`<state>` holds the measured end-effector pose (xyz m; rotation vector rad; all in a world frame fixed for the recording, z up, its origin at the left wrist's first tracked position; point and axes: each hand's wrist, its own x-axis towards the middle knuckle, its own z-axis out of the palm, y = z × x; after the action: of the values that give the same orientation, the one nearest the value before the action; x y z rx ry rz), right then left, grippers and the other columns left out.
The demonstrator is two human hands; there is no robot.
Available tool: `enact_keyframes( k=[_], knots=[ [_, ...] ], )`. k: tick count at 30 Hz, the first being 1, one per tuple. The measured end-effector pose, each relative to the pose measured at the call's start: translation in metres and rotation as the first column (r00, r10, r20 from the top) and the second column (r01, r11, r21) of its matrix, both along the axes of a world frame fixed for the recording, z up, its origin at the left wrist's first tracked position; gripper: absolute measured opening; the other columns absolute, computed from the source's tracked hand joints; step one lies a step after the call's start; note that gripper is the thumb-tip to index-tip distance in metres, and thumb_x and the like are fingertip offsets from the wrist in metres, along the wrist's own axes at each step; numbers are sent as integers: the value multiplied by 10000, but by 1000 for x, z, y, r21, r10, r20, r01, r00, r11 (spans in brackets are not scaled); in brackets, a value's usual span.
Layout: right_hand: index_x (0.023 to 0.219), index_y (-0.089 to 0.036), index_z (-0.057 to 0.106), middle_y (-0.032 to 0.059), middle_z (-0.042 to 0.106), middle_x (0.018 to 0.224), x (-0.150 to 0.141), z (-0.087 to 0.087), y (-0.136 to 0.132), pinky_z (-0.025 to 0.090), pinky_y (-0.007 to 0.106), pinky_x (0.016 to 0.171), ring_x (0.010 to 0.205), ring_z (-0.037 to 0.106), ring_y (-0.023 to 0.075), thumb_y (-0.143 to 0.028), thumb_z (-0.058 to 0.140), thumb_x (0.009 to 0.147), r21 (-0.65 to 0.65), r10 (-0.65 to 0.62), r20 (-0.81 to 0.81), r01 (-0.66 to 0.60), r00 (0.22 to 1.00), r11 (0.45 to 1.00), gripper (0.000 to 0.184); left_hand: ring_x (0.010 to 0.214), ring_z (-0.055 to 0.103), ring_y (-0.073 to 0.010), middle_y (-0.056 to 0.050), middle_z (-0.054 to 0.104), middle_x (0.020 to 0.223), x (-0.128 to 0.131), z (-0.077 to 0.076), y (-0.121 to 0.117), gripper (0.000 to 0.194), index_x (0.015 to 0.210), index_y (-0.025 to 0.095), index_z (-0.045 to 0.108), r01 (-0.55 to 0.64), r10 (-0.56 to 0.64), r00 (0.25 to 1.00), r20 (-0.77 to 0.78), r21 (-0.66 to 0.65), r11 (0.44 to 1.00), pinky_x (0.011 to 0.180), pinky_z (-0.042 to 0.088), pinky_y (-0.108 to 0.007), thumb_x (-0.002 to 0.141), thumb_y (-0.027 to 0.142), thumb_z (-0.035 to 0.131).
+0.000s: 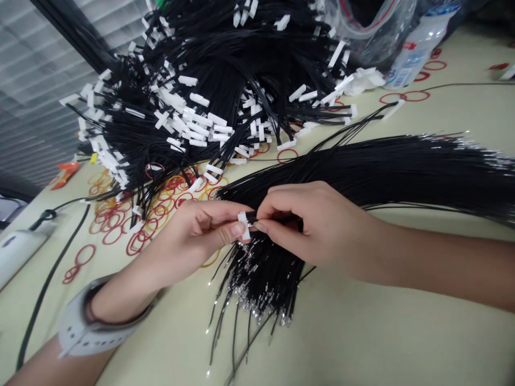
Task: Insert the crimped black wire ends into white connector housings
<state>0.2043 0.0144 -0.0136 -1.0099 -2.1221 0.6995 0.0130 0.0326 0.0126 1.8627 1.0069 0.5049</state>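
Observation:
My left hand pinches a small white plug connector between thumb and forefinger. Close against it, my right hand is closed with thumb and forefinger on the end of a black wire, right at the connector's side. Whether the wire tip sits inside the connector I cannot tell. Beneath both hands lies a bundle of loose black wires with shiny metal tips fanned toward me. A second thick bundle of black wires stretches to the right behind my right hand.
A large heap of black cables with white connectors fills the back. Red and yellow rubber bands are scattered at left. A plastic bottle, crumpled tissue and clear bag stand back right. A white device lies far left.

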Motion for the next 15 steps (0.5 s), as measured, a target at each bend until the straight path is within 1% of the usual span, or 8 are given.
enact_keyframes(
  k=[4, 7, 10, 12, 15],
  knots=[
    [683, -155, 641, -62, 585, 600, 1, 2, 1, 327, 171, 513, 529, 472, 26, -174, 588, 792, -78, 7, -47, -10, 999, 997, 122, 618, 618, -76, 19, 693, 671, 0, -1, -1, 143, 814, 170, 710, -14, 14, 1000, 9, 3, 1000, 583, 486, -126, 778, 81, 605],
    [680, -160, 627, -70, 590, 572, 0, 0, -1, 347, 166, 497, 508, 489, 33, -188, 649, 753, -155, -2, -112, -15, 994, 988, 81, 619, 626, -82, 20, 704, 675, -2, -1, -1, 132, 796, 185, 723, 2, -2, 1000, 15, 3, 1000, 584, 492, -133, 768, 96, 631],
    [679, -160, 557, -79, 580, 563, -1, 0, -2, 368, 160, 493, 495, 493, 36, -180, 670, 733, -226, 10, -178, -50, 984, 973, 127, 633, 629, -88, 16, 714, 701, -5, -2, 1, 122, 793, 198, 730, 25, -25, 1000, 13, -2, 1000, 595, 493, -142, 767, 115, 643],
    [749, -177, 481, -83, 593, 583, 0, 3, -3, 380, 160, 499, 508, 519, 44, -170, 659, 741, -270, 35, -206, -91, 978, 958, 178, 636, 628, -96, 9, 713, 708, -7, -3, 2, 119, 804, 191, 725, 39, -39, 999, 8, -21, 999, 588, 492, -152, 778, 120, 634],
    [801, -204, 365, -79, 610, 628, 2, 8, -2, 368, 157, 491, 548, 545, 54, -152, 621, 771, -307, 82, -194, -140, 977, 941, 263, 643, 627, -102, 2, 708, 715, -9, -4, 3, 122, 828, 179, 717, 69, -69, 998, -8, -52, 996, 587, 488, -164, 792, 119, 617]
  ],
)
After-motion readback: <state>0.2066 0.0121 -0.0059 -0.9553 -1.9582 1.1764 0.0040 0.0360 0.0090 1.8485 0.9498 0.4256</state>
